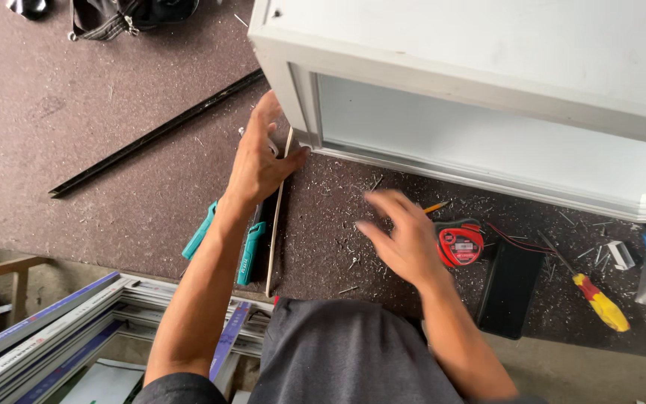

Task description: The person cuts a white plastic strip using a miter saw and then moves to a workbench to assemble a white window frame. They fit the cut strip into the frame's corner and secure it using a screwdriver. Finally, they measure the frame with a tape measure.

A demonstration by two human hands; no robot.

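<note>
The left hand (259,161) pinches the far end of a thin wooden strip (276,217), likely light and whippy, against the white frame's (304,105) corner on the surface, while the blurred right hand (405,239) hovers released.

I'm in a window-making workshop — my bench (76,112) is littered with shavings, a tape measure (460,245), a screwdriver (592,295), and stacked frame profiles (46,337) lie below.

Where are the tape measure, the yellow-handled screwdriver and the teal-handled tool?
tape measure (460,245): head view, on its red case face.
yellow-handled screwdriver (601,302): head view, on the red and yellow handle.
teal-handled tool (199,232): head view, on its left teal handle.
</note>
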